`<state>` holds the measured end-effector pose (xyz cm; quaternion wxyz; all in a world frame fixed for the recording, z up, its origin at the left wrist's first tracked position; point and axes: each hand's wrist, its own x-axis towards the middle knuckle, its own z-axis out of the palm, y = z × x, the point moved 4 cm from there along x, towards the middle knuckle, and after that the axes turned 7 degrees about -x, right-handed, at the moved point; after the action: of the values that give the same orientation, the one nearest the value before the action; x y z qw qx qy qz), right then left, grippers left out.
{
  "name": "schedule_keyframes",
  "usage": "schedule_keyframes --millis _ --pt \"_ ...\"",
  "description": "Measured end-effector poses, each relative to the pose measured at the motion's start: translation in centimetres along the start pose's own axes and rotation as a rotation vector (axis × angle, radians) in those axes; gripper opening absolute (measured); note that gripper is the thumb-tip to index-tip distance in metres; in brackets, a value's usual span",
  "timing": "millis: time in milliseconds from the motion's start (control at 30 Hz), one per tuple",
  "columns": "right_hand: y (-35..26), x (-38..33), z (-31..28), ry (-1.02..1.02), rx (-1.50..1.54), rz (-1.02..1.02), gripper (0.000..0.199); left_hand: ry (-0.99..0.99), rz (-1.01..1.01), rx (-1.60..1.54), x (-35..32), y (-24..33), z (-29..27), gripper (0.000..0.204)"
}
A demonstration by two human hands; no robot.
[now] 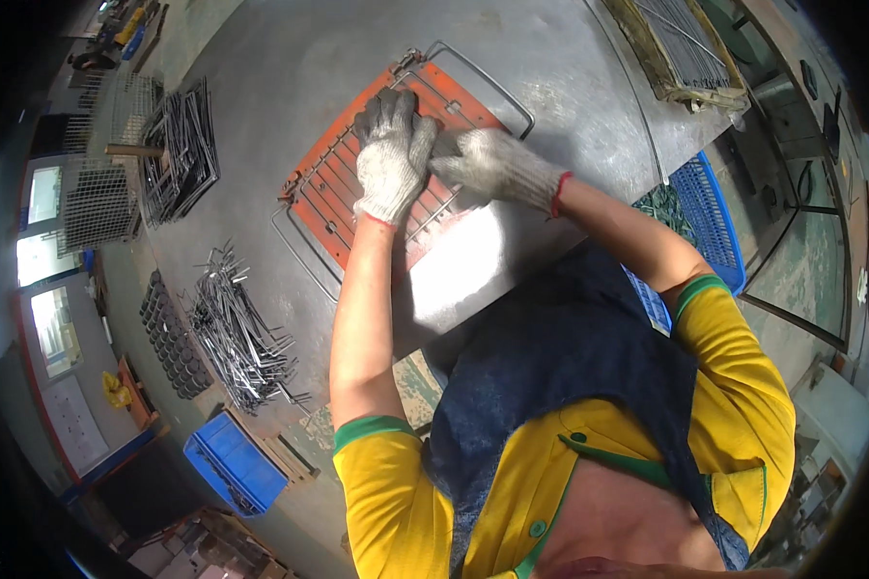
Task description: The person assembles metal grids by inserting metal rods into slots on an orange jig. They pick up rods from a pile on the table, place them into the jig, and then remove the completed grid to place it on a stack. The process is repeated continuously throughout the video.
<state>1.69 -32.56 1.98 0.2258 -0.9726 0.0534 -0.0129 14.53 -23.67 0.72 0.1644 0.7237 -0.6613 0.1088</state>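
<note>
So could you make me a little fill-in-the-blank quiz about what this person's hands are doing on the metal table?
1. Both hands wear knitted work ____.
2. The left hand and the right hand press on a wire rack lying on a flat jig plate coloured ____.
3. At the table's left side lies a loose pile of bent metal ____.
4. The crate on the floor is ____.

Missing words: gloves; orange; rods; blue

Both hands gloved, white knit. Left hand (pixel 388 159) lies flat, fingers spread, on wire grid (pixel 357 183) set over orange jig plate (pixel 343 198) on grey metal table (pixel 290 77). Right hand (pixel 492 164) just beside it, fingertips touching the left glove, pressing the grid too. Loose wire pcs (pixel 237 333) piled at left, w/ stacked wire frames (pixel 179 150) farther back. Blue crate (pixel 232 463) near left, blue basket (pixel 710 212) at right.
</note>
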Motion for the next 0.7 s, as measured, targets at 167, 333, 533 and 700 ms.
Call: schedule_keyframes --millis 167,333,533,700 --pt "3.1 -2.1 -8.3 0.371 0.032 0.322 0.047 0.029 -0.282 0.080 0.9 1.7 0.4 0.056" --pt "9.6 -1.0 -2.2 0.332 0.295 0.527 0.058 0.007 -0.052 -0.039 2.5 2.6 0.1 0.053" --pt "10.3 -1.5 2.5 0.709 0.176 0.255 0.041 -0.084 -0.009 -0.062 -1.0 0.7 -0.9 0.050" --pt "8.9 -1.9 0.8 0.551 0.315 0.503 0.038 -0.120 -0.043 0.077 -2.8 0.7 -4.2 0.045"
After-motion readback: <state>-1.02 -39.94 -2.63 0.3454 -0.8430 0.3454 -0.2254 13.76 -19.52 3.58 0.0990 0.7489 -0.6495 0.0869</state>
